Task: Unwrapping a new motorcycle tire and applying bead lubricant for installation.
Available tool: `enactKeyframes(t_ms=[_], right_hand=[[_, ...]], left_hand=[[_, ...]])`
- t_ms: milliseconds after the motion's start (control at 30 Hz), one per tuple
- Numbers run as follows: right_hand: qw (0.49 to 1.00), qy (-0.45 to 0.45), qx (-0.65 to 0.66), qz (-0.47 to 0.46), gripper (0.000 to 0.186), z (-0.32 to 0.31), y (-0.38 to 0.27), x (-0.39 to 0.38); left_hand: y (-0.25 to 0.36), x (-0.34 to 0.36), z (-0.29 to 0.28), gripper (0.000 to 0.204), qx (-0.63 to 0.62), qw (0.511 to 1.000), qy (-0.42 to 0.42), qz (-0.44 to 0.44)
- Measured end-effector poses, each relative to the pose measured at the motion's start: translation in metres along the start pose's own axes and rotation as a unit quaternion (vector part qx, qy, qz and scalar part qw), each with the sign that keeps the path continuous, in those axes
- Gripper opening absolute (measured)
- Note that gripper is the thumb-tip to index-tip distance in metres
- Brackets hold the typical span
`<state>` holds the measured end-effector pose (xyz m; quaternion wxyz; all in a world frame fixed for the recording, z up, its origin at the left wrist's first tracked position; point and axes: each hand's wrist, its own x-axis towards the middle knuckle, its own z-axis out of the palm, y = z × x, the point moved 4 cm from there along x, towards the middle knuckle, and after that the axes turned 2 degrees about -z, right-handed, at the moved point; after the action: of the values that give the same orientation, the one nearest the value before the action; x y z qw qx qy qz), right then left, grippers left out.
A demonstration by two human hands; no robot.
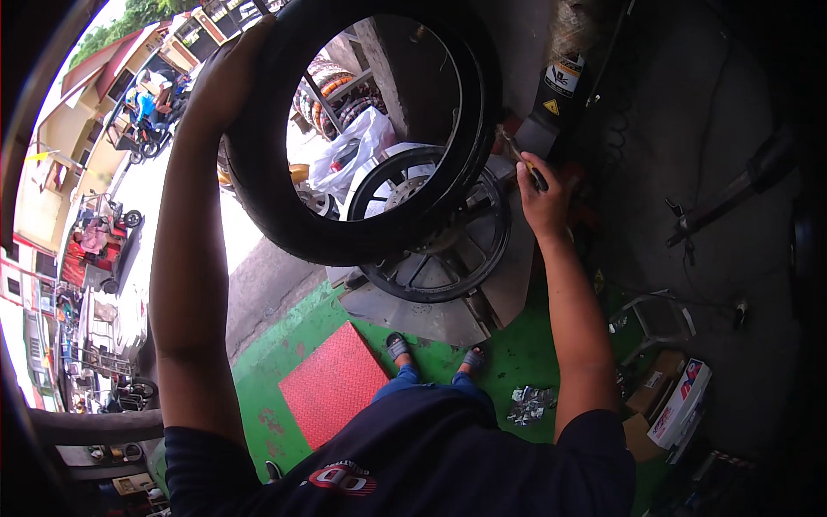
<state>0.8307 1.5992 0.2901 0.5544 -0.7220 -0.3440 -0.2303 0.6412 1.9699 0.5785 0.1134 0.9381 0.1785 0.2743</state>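
A black motorcycle tire (pixel 340 243) is held up in front of me, tilted, by my left hand (pixel 234 82). That hand is closed around the tire's upper left side, its fingers partly in shadow. My right hand (pixel 544 196) is closed on the handle of a small brush (pixel 513 148); the brush's tip is beside the tire's right edge. Below and behind the tire, a black spoked wheel rim (pixel 428 293) lies on the metal turntable (pixel 405 317) of a tire-changing machine. The tire hides part of the rim, and some of it shows through the tire's opening.
The machine's column (pixel 551 108) rises at the right. A red textured plate (pixel 334 385) lies on the green floor by my feet. Cardboard boxes (pixel 656 381) and a metal stand (pixel 655 323) are at right. A white plastic bag (pixel 355 146) sits behind the tire; a street with parked vehicles is left.
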Motion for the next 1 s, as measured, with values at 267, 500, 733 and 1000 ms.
enactKeyframes(t_ms=[267, 500, 733, 1000], right_hand=[[0.988, -0.141, 0.061, -0.025, 0.02, 0.03, -0.081, -0.077], [0.951, -0.167, 0.235, 0.109, 0.022, 0.017, -0.115, -0.116], [0.82, 0.124, 0.362, 0.425, 0.029, -0.049, -0.017, -0.137], [0.845, 0.271, 0.301, 0.35, 0.03, -0.113, 0.025, -0.119]], left_hand=[[0.015, -0.009, -0.002, 0.053, -0.06, 0.994, -0.022, -0.093], [0.028, -0.019, -0.008, 0.068, -0.121, 0.981, -0.023, -0.15], [0.098, -0.035, -0.035, 0.052, 0.137, 0.977, -0.133, -0.096], [0.202, -0.021, -0.01, 0.081, 0.311, 0.947, -0.066, 0.033]])
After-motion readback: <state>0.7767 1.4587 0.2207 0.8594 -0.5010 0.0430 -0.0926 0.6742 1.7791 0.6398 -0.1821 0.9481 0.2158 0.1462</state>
